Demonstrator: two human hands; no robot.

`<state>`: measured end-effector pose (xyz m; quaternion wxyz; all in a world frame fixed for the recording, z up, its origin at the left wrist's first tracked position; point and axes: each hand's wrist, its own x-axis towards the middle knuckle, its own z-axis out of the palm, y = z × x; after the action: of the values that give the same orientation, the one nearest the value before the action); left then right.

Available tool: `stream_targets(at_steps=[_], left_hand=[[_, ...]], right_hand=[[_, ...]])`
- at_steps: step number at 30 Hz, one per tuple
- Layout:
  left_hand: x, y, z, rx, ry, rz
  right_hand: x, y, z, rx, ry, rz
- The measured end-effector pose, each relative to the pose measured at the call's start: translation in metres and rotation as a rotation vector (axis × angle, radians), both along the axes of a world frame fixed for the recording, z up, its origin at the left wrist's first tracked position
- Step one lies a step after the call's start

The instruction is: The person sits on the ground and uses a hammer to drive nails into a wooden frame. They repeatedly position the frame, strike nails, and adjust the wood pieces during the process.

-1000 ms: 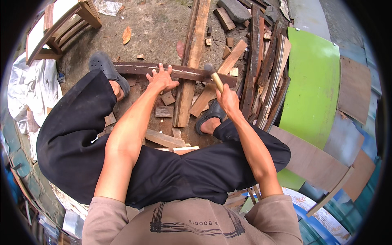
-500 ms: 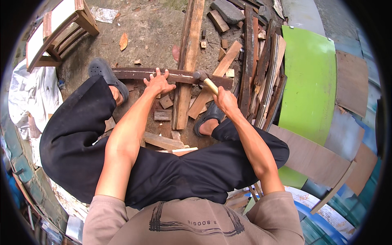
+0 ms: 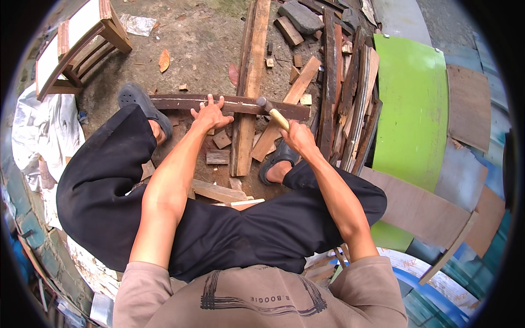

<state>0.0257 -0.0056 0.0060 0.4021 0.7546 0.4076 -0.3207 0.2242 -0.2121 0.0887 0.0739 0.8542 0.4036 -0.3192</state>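
A dark brown wooden board (image 3: 180,102) with a pale line along its face lies crosswise over a long wooden beam (image 3: 251,71). My left hand (image 3: 209,116) rests on the board with its fingers spread, just left of the beam. In my right hand (image 3: 299,136) is a hammer (image 3: 279,118), gripped by its light wooden handle. The dark hammer head is over the board, right of where it crosses the beam; whether it touches the wood I cannot tell. My left shoe (image 3: 143,106) is by the board's left end.
Several offcuts (image 3: 217,157) lie on the ground between my feet. To the right stand a stack of long wood strips (image 3: 358,104) and a green panel (image 3: 413,109). A grey stone block (image 3: 301,16) sits at the far side. A wooden frame piece (image 3: 82,44) and white cloth (image 3: 41,126) are at left.
The hammer in my right hand has shifted slightly left and down in the picture. My left hand stays on the board in nearly the same place.
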Motion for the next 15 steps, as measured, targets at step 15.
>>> stream_targets(at_steps=[15], left_hand=[[0.005,-0.001,0.005,0.005,0.031,-0.007]], right_hand=[[0.006,-0.004,0.019,-0.067,-0.05,0.205]])
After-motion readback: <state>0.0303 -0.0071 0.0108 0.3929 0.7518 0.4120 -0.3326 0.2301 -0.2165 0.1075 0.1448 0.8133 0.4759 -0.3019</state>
